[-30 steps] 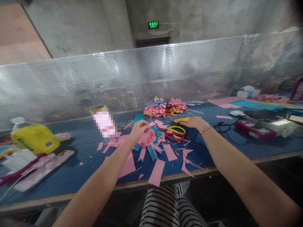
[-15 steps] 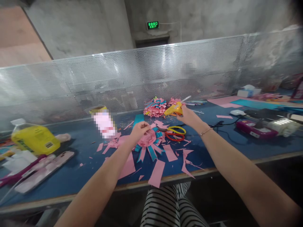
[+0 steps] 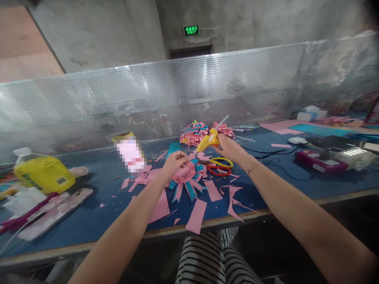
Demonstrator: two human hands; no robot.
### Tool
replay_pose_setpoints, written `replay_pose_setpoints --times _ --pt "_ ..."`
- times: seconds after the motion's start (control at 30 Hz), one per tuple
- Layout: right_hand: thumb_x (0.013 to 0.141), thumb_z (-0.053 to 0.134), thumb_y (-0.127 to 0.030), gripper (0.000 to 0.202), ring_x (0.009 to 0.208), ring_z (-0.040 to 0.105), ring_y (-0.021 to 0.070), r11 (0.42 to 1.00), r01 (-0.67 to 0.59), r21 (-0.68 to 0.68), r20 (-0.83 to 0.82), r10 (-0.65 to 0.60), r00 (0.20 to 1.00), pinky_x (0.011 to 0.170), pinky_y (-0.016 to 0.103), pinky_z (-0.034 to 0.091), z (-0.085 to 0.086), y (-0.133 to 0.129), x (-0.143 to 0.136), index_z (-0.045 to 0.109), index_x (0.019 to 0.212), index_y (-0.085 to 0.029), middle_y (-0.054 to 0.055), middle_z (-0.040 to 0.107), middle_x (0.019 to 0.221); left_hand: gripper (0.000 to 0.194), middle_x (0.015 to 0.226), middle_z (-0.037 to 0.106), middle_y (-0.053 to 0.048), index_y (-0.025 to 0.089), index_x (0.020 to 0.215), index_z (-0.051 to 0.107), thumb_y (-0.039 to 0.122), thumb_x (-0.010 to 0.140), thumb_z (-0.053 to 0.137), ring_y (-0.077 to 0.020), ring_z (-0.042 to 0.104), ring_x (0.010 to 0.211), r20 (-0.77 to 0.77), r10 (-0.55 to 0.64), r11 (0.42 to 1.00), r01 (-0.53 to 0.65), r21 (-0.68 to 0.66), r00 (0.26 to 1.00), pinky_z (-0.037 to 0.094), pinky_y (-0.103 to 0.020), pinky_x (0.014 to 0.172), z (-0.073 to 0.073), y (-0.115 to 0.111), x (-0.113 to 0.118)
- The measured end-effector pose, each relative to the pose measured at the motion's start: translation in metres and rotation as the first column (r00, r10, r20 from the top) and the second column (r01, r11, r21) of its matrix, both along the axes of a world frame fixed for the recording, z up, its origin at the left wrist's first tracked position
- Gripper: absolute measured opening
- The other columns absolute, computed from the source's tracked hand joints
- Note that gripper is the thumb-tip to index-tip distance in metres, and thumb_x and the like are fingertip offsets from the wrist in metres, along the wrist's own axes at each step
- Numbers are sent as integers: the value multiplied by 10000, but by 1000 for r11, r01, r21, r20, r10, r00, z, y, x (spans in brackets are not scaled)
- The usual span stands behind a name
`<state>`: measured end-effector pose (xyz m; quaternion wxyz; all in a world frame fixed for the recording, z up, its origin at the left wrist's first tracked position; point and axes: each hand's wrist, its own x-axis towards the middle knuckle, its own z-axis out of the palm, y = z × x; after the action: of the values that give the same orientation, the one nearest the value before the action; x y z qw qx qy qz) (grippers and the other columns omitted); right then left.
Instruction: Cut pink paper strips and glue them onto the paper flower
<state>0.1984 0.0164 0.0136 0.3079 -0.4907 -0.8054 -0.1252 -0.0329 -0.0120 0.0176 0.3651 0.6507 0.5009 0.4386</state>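
My right hand [image 3: 229, 149] is closed around a yellow glue gun [image 3: 209, 141], a clear glue stick jutting from its back. The gun's nozzle points down and left, close to the fingers of my left hand [image 3: 177, 161]. Those fingers are pinched on a small piece of pink paper [image 3: 191, 157] above a paper flower [image 3: 184, 173]. Pink and blue paper strips fan out from this flower on the blue table. Scissors [image 3: 219, 166] with yellow and red handles lie just right of it, their blades partly hidden.
Pink paper scraps [image 3: 196, 217] are strewn around the flower. Finished-looking paper flowers [image 3: 194, 133] sit behind it. On the left are a yellow bottle [image 3: 44, 173] and a phone [image 3: 56, 215]; on the right, a purple box [image 3: 321, 161] with cables. A perforated metal screen [image 3: 142, 102] borders the back.
My right hand has brought the glue gun left and down, tipping its nozzle toward the pinched pink paper. My left hand stays almost where it was.
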Motion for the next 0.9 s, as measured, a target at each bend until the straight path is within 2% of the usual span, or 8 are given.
replay_pose_setpoints --times 0.3,0.53,0.67,0.77,0.83,0.87,0.9 --pt "828 407 -317 213 841 552 236 1000 20 -17 -23 -20 1000 666 296 386 -1 0 -2 407 952 -145 124 567 917 132 523 535 21 164 580 530 269 580 609 -84 488 485 15 -11 1000 11 14 1000 384 -206 476 1 -2 2" --pt "805 431 -375 327 854 562 245 993 76 -86 -85 -83 993 670 293 396 -4 5 -1 410 1009 -119 146 572 954 139 527 545 29 160 594 530 267 583 618 -78 487 479 45 -15 1000 15 1 999 390 -207 483 -1 0 0" --pt "764 479 -359 414 909 557 253 960 205 -189 -127 -231 965 716 293 404 -17 22 15 422 1068 -84 173 569 1001 166 579 584 8 150 605 540 272 568 645 -85 526 529 104 -13 1000 13 2 995 421 -218 529 -2 1 -2" --pt "762 473 -355 406 958 533 279 875 388 -288 -85 -427 900 753 333 402 -31 35 35 469 1049 -68 202 555 1014 188 612 600 -3 142 616 560 275 544 672 -96 548 568 164 -5 1000 6 -6 987 445 -236 572 -2 1 -2" --pt "734 515 -339 428 1013 493 314 815 493 -304 -42 -529 848 779 378 391 -37 40 44 481 1045 -48 229 524 1051 203 605 602 -4 141 626 574 284 535 685 -97 549 570 207 9 1000 -7 -8 978 453 -245 589 -3 2 -1" --pt "718 536 -330 423 1035 474 320 807 508 -301 -46 -545 837 791 390 385 -38 42 45 491 1032 -50 231 512 1066 206 598 602 -4 142 631 581 290 536 687 -99 550 571 232 16 1000 -16 -1 973 456 -248 596 -3 2 -1" --pt "704 553 -318 399 1047 462 313 824 484 -293 -73 -524 848 802 389 380 -37 42 44 506 1005 -60 222 508 1070 206 594 601 -3 144 636 587 295 538 687 -101 550 574 260 25 1000 -29 12 965 458 -251 603 -4 2 0"
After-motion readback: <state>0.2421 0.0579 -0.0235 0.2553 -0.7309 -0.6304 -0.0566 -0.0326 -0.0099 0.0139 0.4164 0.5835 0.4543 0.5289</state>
